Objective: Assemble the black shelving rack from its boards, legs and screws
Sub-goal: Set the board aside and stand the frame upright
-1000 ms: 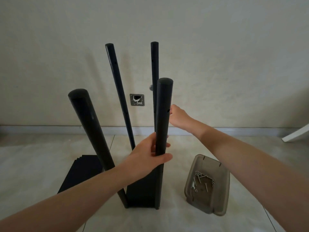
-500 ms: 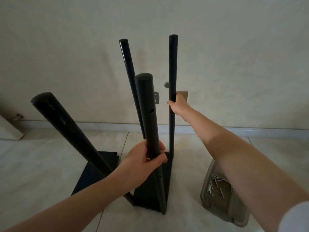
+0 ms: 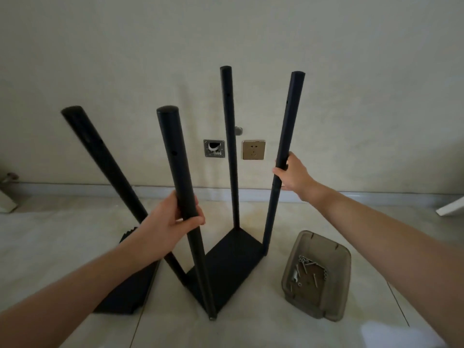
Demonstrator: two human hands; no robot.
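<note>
Centre frame: black rectangular base board [image 3: 233, 262] on floor, four legs standing. Left hand [image 3: 173, 222] wrapped around near black round leg [image 3: 179, 177], right hand [image 3: 293, 175] around right leg [image 3: 288, 136]. Risk: splayed legs straining joints.

The four legs [image 3: 184, 187] and the board [image 3: 233, 262] they stood on were plain matt black, as was the stack of boards [image 3: 125, 295] beside them. The tray [image 3: 319, 277] was smoky, translucent grey-brown, with silvery screws [image 3: 307, 270] in it. The wall [image 3: 351, 71] was pale cream, the floor tiles [image 3: 62, 234] glossy beige, and the socket plate [image 3: 253, 149] a brassy gold.
</note>
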